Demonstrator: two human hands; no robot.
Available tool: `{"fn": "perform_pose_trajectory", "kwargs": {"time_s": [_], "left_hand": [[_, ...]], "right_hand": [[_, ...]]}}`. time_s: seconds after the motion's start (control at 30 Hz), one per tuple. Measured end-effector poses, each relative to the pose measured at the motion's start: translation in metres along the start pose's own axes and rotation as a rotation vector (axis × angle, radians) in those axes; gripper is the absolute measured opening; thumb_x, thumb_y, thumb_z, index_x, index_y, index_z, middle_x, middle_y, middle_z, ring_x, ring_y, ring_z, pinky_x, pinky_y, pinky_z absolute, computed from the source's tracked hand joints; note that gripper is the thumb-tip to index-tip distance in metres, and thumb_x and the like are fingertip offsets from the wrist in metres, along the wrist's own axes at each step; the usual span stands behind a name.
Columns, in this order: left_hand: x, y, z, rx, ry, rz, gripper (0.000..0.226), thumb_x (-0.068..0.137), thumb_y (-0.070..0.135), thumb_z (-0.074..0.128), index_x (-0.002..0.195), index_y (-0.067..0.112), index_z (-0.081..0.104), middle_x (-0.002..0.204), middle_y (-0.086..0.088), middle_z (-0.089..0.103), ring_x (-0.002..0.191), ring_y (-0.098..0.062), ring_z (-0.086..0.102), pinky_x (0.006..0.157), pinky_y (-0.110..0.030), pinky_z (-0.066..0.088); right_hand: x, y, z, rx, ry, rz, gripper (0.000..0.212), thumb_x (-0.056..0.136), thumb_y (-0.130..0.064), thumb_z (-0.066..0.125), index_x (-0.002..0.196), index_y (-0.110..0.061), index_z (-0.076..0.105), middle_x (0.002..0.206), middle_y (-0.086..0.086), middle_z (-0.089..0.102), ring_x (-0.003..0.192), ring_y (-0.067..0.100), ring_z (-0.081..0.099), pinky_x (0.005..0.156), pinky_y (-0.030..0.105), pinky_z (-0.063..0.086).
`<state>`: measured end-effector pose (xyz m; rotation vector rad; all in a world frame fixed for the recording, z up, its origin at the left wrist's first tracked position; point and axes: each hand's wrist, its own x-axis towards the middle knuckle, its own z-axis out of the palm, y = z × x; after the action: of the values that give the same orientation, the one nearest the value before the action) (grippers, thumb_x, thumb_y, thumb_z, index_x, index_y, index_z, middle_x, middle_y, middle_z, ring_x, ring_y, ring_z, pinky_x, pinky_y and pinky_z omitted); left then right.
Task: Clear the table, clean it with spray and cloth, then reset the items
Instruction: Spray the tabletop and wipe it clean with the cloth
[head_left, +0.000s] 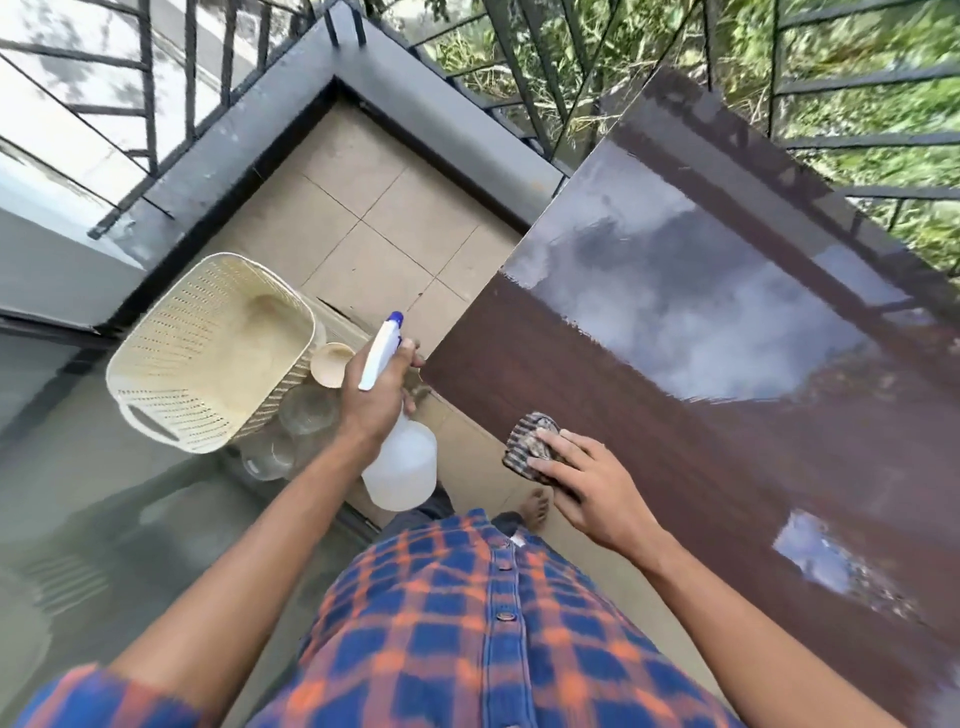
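A dark brown glossy table (691, 426) fills the right side, its top reflecting the sky. My left hand (374, 389) grips the neck of a white spray bottle (402, 465) with a blue-tipped nozzle, held off the table's left edge above the floor. My right hand (587, 483) presses a striped folded cloth (527, 447) flat on the table near its near-left edge, fingers straight over it. On the floor to the left stand a cream perforated basket (208, 353), a small beige bowl (331, 364) and two clear glass jars (306, 410).
The floor (374, 218) is beige tile, hemmed in by a dark metal railing (426, 88) behind and to the right of the table. A glass door or panel (78, 493) lies at the left. My bare foot (537, 506) stands by the table edge.
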<state>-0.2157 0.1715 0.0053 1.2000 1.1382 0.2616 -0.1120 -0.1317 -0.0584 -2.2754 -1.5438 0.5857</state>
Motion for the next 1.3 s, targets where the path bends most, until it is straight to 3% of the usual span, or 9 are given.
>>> {"fn": "perform_pose_trajectory", "kwargs": {"time_s": [0.17, 0.27, 0.4, 0.63, 0.8, 1.07, 1.3], "left_hand": [[-0.01, -0.012, 0.021, 0.118, -0.099, -0.008, 0.028, 0.099, 0.031, 0.064, 0.11, 0.006, 0.069, 0.09, -0.005, 0.071, 0.06, -0.019, 0.055, 0.045, -0.026, 0.043], [-0.02, -0.016, 0.037, 0.188, -0.19, 0.049, 0.027, 0.094, 0.037, 0.063, 0.102, 0.013, 0.07, 0.089, 0.001, 0.071, 0.05, -0.013, 0.053, 0.046, -0.026, 0.042], [-0.034, -0.019, 0.063, 0.266, -0.313, 0.067, 0.033, 0.09, 0.045, 0.061, 0.101, 0.015, 0.068, 0.088, 0.004, 0.07, 0.037, -0.016, 0.047, 0.044, -0.023, 0.04], [-0.072, -0.027, 0.124, 0.321, -0.392, 0.106, 0.027, 0.087, 0.045, 0.063, 0.095, 0.021, 0.07, 0.087, 0.005, 0.071, 0.035, -0.016, 0.047, 0.042, -0.022, 0.04], [-0.104, -0.04, 0.169, 0.391, -0.48, 0.127, 0.033, 0.083, 0.051, 0.062, 0.094, 0.02, 0.069, 0.088, 0.005, 0.072, 0.037, -0.018, 0.048, 0.044, -0.026, 0.042], [-0.164, -0.07, 0.262, 0.514, -0.673, 0.161, 0.03, 0.088, 0.042, 0.062, 0.093, 0.013, 0.069, 0.088, 0.005, 0.071, 0.038, -0.02, 0.048, 0.043, -0.026, 0.042], [-0.217, -0.085, 0.336, 0.615, -0.857, 0.217, 0.026, 0.091, 0.036, 0.058, 0.091, 0.012, 0.067, 0.088, -0.001, 0.071, 0.038, -0.02, 0.05, 0.046, -0.023, 0.042]], "right_hand": [[-0.049, 0.004, 0.008, 0.009, 0.058, 0.161, 0.046, 0.08, -0.017, 0.063, 0.124, -0.029, 0.066, 0.149, -0.004, 0.052, 0.123, 0.031, 0.055, 0.098, 0.044, 0.049], [-0.077, 0.003, 0.013, 0.041, 0.12, 0.251, 0.047, 0.076, -0.017, 0.061, 0.122, -0.028, 0.066, 0.149, -0.004, 0.053, 0.119, 0.033, 0.058, 0.097, 0.045, 0.05], [-0.123, 0.003, 0.022, 0.066, 0.179, 0.381, 0.047, 0.077, -0.017, 0.059, 0.122, -0.03, 0.066, 0.149, -0.004, 0.053, 0.121, 0.033, 0.057, 0.099, 0.046, 0.049], [-0.202, 0.015, 0.027, 0.098, 0.225, 0.57, 0.049, 0.073, -0.02, 0.058, 0.12, -0.034, 0.062, 0.147, -0.008, 0.053, 0.121, 0.029, 0.056, 0.096, 0.046, 0.051], [-0.235, 0.023, 0.023, 0.146, 0.272, 0.638, 0.051, 0.068, -0.013, 0.071, 0.117, -0.027, 0.071, 0.145, -0.005, 0.057, 0.118, 0.031, 0.06, 0.093, 0.047, 0.053], [-0.291, 0.039, 0.019, 0.118, 0.388, 0.803, 0.05, 0.082, -0.041, 0.064, 0.131, -0.042, 0.062, 0.152, -0.013, 0.048, 0.126, 0.022, 0.056, 0.09, 0.043, 0.052], [-0.364, 0.071, 0.016, 0.13, 0.624, 1.323, 0.049, 0.086, -0.044, 0.069, 0.134, -0.042, 0.059, 0.153, -0.012, 0.047, 0.124, 0.018, 0.053, 0.096, 0.042, 0.045]]}}
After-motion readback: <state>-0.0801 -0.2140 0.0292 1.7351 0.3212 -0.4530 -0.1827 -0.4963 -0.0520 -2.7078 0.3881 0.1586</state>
